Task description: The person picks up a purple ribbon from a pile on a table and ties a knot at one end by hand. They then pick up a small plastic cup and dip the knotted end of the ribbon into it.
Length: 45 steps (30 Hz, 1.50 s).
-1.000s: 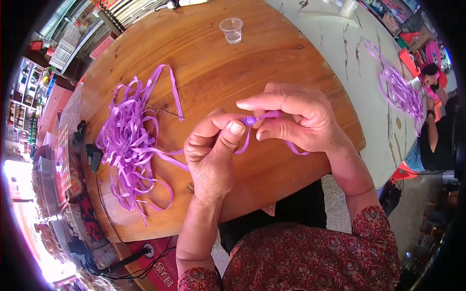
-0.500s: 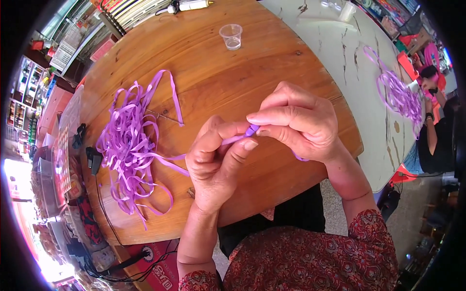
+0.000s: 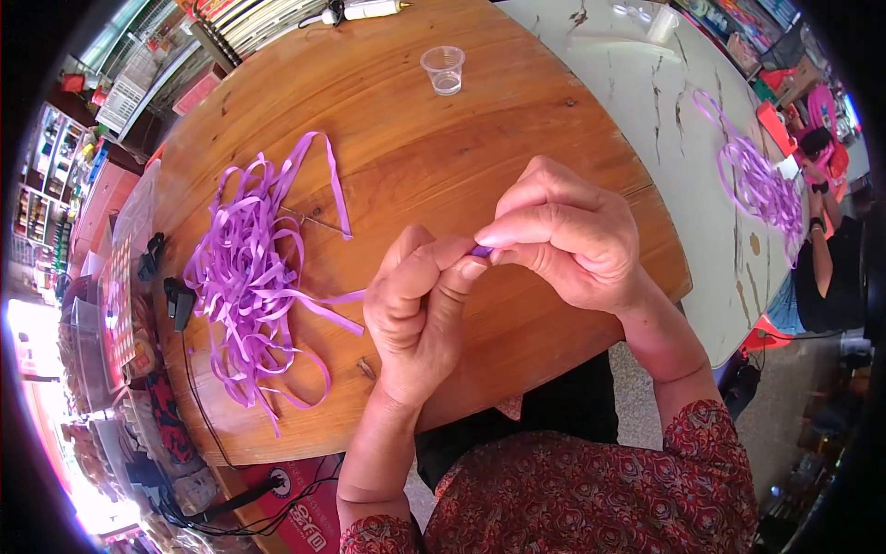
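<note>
Above the wooden table's near half, my two hands meet fingertip to fingertip around a small folded bit of purple ribbon [image 3: 481, 250]. My left hand [image 3: 420, 305] pinches it between thumb and forefinger, the other fingers curled. From the far side my right hand [image 3: 572, 235] grips the same bit with thumb and fingertips, hiding most of it. A loose heap of purple ribbon [image 3: 245, 268] lies to the left, and strands from it run toward my left hand. A thin pointed metal tool [image 3: 314, 221] lies partly under the heap's right side.
A clear plastic cup [image 3: 444, 71] stands toward the wooden table's [image 3: 369, 102] far edge. A marble-patterned table [image 3: 637, 120] adjoins it on the right, bearing more purple ribbon [image 3: 761, 185] near another person's arms [image 3: 820, 249]. A black cable [image 3: 191, 369] hangs along the left edge.
My left hand's fingertips have closed further over the folded ribbon, so less of it shows. The ribbon tail below my right hand is out of sight. My hands stay nearly in place.
</note>
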Tool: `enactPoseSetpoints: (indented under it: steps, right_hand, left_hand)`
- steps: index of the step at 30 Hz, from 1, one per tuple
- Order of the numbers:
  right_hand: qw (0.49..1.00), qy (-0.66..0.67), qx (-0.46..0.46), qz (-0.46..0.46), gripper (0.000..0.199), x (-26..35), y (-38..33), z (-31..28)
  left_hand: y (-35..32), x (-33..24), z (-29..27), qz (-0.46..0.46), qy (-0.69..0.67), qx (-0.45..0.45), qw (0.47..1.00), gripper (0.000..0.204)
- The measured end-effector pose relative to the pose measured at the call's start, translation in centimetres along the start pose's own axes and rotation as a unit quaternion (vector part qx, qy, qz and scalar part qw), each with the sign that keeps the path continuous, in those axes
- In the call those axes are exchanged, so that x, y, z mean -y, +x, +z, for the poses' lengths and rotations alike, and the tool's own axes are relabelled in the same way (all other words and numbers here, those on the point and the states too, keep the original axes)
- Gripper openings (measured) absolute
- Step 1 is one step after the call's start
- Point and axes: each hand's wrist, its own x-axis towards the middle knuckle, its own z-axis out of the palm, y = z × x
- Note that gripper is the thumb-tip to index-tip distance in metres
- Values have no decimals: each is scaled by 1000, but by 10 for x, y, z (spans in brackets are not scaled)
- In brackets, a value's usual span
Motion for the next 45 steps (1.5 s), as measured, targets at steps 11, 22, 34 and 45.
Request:
enactPoseSetpoints:
  steps: [11,22,34,45]
  right_hand:
    - [999,-29,-10,-34,27,1,-2,1]
    - [991,-94,-1,-94,29,2,-3,-5]
    - [999,-12,-13,-32,21,14,-11,3]
    - [996,71,40,39,28,2,2,-9]
  left_hand:
    - [-7,2,2,-183,-274,-12,944,7]
    - [-5,2,4,-83,-161,21,983,8]
    - [-10,-3,2,-13,-90,24,996,9]
    - [-7,-2,7,-186,-254,19,949,15]
